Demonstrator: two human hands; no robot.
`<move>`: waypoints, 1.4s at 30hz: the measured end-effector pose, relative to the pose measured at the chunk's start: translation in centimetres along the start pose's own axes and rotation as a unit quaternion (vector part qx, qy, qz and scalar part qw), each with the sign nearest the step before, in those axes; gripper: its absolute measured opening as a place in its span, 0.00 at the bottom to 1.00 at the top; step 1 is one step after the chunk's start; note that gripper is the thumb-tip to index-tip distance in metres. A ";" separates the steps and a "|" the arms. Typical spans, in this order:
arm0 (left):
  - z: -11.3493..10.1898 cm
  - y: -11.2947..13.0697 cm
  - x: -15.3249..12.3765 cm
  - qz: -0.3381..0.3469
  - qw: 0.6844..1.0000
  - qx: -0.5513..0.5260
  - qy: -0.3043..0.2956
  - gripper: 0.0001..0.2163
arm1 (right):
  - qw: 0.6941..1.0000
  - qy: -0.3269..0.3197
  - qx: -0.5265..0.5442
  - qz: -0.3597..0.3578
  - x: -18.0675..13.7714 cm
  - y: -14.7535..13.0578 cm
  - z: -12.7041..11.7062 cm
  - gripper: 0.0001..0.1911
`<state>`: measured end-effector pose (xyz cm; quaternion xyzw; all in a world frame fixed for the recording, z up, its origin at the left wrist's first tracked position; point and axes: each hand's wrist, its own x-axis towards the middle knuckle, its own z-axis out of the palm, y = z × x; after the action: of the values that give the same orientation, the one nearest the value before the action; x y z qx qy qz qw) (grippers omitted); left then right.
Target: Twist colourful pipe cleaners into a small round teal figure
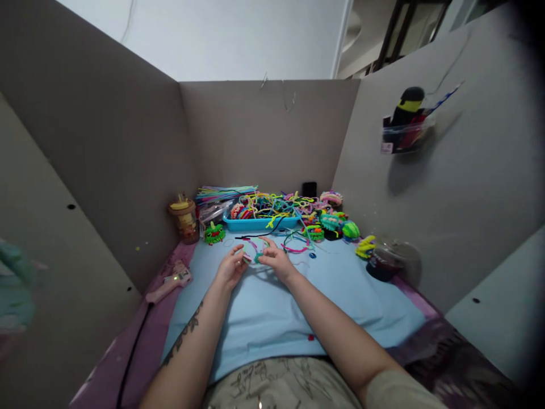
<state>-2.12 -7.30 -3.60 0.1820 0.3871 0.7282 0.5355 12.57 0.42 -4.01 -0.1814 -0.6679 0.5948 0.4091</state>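
My left hand (232,266) and my right hand (276,259) meet over the light blue mat (272,307). Both pinch a small pipe-cleaner piece (254,253) of white, pink and teal, held between their fingertips just above the mat. Beyond the hands stands a blue tray (255,222) heaped with coloured pipe cleaners. Finished fuzzy figures lie beside it: a green one (214,233) on the left and several (332,222) on the right.
A pink glue gun (170,282) with a black cord lies left of the mat. A small jar (185,218) stands at the back left, a dark lidded cup (385,262) at the right. Grey cardboard walls (268,133) enclose the desk; a holder with tools (406,128) hangs on the right wall.
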 end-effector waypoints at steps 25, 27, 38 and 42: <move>0.4 -0.1 -0.1 -0.054 0.995 0.037 -0.081 0.03 | 0.988 -0.070 0.123 0.059 -0.3 -1.1 -0.8 0.11; 0.3 -0.1 -0.1 -0.057 0.995 0.031 -0.080 0.03 | 0.986 -0.078 0.133 0.061 -0.3 -1.1 -0.7 0.11; 0.1 0.2 0.2 -0.026 0.999 0.024 -0.037 0.06 | 0.996 -0.058 0.063 0.030 -0.2 1.1 -0.4 0.16; 0.3 0.0 0.3 -0.011 0.996 0.082 -0.030 0.08 | 0.998 -0.049 0.013 0.024 0.0 1.1 -0.4 0.15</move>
<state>-1.98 -6.93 -3.42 0.2430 0.4314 0.6823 0.5379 12.60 0.92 -5.09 -0.1630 -0.6750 0.6211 0.3634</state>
